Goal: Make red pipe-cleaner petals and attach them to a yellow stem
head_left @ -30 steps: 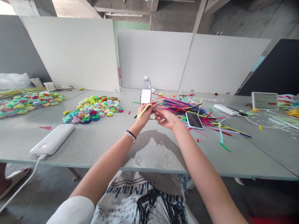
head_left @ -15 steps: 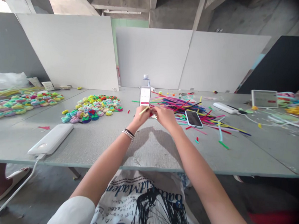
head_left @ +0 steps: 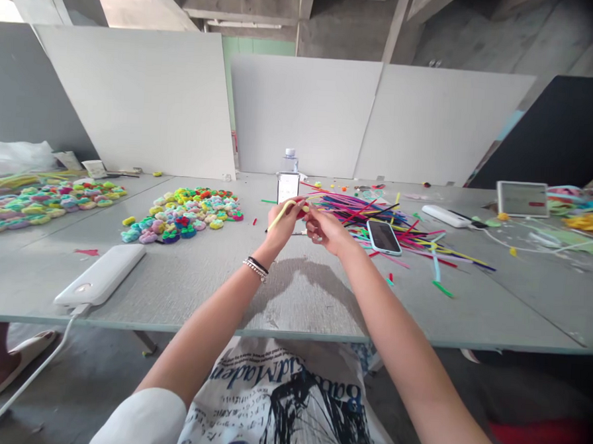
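Note:
A pale yellow pipe cleaner (head_left: 279, 216) slants across my left hand (head_left: 285, 223), whose fingers are closed on it. My right hand (head_left: 324, 229) meets it at the fingertips, pinched at the strip's other end. Just behind the hands a phone with a lit screen (head_left: 288, 186) stands upright in front of a clear bottle (head_left: 290, 161). To the right lies a loose pile of colourful pipe cleaners (head_left: 357, 208), with a dark-screened phone (head_left: 384, 236) on its near side. Left of my hands is a heap of fuzzy multicoloured pieces (head_left: 185, 214).
A white power bank (head_left: 102, 275) with a cable lies at the front left, another (head_left: 444, 216) at the right. More fuzzy pieces (head_left: 53, 202) cover the far left. A tablet (head_left: 522, 199) stands at the right. A person's foot (head_left: 15, 366) shows below the table.
Both hands have risen slightly and turned. The yellow strip now shows longer across my left hand, and my right hand's fingers have drawn a little apart from my left hand.

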`<state>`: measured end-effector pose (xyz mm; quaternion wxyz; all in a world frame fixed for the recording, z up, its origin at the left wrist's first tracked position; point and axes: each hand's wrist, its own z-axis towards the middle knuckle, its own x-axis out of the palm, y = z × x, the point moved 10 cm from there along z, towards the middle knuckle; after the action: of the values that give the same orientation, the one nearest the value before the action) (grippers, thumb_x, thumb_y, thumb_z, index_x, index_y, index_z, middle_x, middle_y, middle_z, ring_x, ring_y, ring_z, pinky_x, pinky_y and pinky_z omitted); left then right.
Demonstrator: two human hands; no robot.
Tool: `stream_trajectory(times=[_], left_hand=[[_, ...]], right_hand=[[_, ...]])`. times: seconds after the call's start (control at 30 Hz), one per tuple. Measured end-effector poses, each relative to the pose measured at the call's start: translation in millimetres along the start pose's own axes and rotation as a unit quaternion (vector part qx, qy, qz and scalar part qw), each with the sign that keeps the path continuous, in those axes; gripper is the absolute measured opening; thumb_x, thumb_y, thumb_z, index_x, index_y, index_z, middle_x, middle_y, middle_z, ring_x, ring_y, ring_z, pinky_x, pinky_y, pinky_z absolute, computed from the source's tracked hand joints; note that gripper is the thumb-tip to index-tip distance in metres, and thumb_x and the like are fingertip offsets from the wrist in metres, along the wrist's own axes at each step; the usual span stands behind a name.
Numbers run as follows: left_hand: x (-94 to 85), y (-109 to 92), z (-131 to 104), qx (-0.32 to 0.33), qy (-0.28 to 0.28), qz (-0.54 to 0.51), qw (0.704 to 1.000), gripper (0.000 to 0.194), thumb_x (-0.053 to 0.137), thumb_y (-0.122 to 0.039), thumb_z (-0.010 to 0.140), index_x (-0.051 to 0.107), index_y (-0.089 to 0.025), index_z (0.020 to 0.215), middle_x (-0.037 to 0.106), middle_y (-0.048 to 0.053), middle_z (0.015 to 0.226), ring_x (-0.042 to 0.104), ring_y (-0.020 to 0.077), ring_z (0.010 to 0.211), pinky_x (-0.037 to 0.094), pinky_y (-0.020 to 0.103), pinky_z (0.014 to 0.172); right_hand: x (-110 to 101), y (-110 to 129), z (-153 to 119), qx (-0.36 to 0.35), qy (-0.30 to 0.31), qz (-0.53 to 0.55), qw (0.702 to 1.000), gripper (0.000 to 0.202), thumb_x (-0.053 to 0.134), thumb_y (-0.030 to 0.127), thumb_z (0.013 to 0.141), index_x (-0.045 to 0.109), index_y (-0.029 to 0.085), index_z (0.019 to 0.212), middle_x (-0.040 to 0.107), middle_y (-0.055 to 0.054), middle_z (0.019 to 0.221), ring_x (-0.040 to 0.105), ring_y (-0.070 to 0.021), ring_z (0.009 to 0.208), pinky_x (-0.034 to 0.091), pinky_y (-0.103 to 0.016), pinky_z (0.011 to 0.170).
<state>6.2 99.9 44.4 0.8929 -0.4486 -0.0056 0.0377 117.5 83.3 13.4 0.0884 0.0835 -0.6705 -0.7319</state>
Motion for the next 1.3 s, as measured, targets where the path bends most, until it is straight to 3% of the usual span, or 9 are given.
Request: stream_trajectory(times=[0.13,0.27,0.4,0.63,0.77,0.87,1.07,1.2,1.3], left_hand=[[1.3,-13,-4,0.042,0.003,-0.007,0.999,0.023,0.058,-0.033,0.086,0.073,-0.021,0.099,0.074,0.002,0.091,0.067,0.0150,0.085,0.051,0.023,0.076],[4.3,-23,-6,0.073,0.016,-0.002,0.997,0.024,0.056,-0.028,0.088,0.073,-0.018,0.101,0.074,0.003,0.090,0.066,0.0145,0.082,0.050,0.023,0.076],[3.7,-26,-7,0.072,0.021,0.062,0.995,0.023,0.056,-0.027,0.089,0.073,-0.018,0.101,0.075,0.003,0.089,0.066,0.0136,0.079,0.049,0.022,0.076],[3.8,-18,-4,0.027,0.048,0.126,0.991,0.020,0.057,-0.022,0.087,0.074,-0.017,0.095,0.076,0.004,0.089,0.067,0.0149,0.076,0.049,0.021,0.071],[3.9,-14,-3,0.018,0.047,0.137,0.989,0.019,0.057,-0.021,0.087,0.074,-0.014,0.087,0.076,0.007,0.095,0.068,0.0170,0.081,0.049,0.023,0.073],[4.3,-11,-4,0.011,0.046,0.146,0.988,0.020,0.057,-0.024,0.087,0.074,-0.013,0.086,0.076,0.008,0.092,0.069,0.0182,0.081,0.049,0.024,0.072],[7.7,-5,-7,-0.010,0.057,0.161,0.985,0.024,0.057,-0.027,0.086,0.071,-0.014,0.072,0.074,0.004,0.075,0.067,0.0173,0.074,0.048,0.023,0.066],[7.8,1,-7,-0.029,0.059,0.152,0.986,0.022,0.057,-0.023,0.084,0.067,-0.014,0.067,0.072,0.004,0.071,0.067,0.0182,0.073,0.049,0.023,0.063],[11.4,6,-6,-0.042,0.084,0.116,0.989,0.021,0.054,-0.026,0.087,0.069,-0.013,0.080,0.072,0.005,0.076,0.068,0.0167,0.071,0.050,0.022,0.059]], right_hand=[[16,-3,-6,0.061,0.095,0.138,0.984,0.029,0.062,0.047,0.085,0.055,0.019,0.083,0.034,0.010,0.054,0.030,-0.0043,0.040,0.021,-0.014,0.037],[13,4,-9,0.057,0.104,0.119,0.986,0.018,0.051,0.031,0.094,0.052,0.020,0.081,0.031,0.010,0.055,0.025,-0.0041,0.040,0.021,-0.012,0.037],[7,7,-8,0.037,0.074,0.058,0.995,0.020,0.046,0.025,0.096,0.050,0.019,0.077,0.032,0.009,0.054,0.027,-0.0040,0.040,0.022,-0.012,0.038],[-8,17,-6,-0.048,-0.057,-0.159,0.984,0.031,0.059,0.039,0.089,0.049,0.019,0.068,0.055,0.004,0.058,0.053,-0.0080,0.044,0.037,-0.019,0.045],[-10,35,-17,-0.105,-0.128,-0.322,0.932,0.019,0.057,0.026,0.089,0.056,0.019,0.072,0.059,0.001,0.053,0.061,-0.0149,0.051,0.044,-0.027,0.063],[-8,45,-25,-0.125,-0.162,-0.411,0.888,0.011,0.056,0.024,0.089,0.062,0.018,0.080,0.065,-0.005,0.058,0.067,-0.0242,0.069,0.043,-0.032,0.071],[12,57,-32,-0.162,-0.174,-0.680,0.694,0.023,0.044,0.022,0.094,0.063,0.016,0.104,0.072,-0.018,0.093,0.068,-0.0298,0.083,0.041,-0.032,0.065],[15,55,-33,-0.167,-0.167,-0.689,0.685,0.024,0.044,0.015,0.091,0.063,0.017,0.105,0.072,-0.016,0.093,0.068,-0.0275,0.083,0.039,-0.031,0.064],[11,56,-33,-0.170,-0.177,-0.688,0.683,0.025,0.041,0.023,0.095,0.064,0.020,0.105,0.073,-0.014,0.093,0.068,-0.0267,0.082,0.038,-0.030,0.062]])
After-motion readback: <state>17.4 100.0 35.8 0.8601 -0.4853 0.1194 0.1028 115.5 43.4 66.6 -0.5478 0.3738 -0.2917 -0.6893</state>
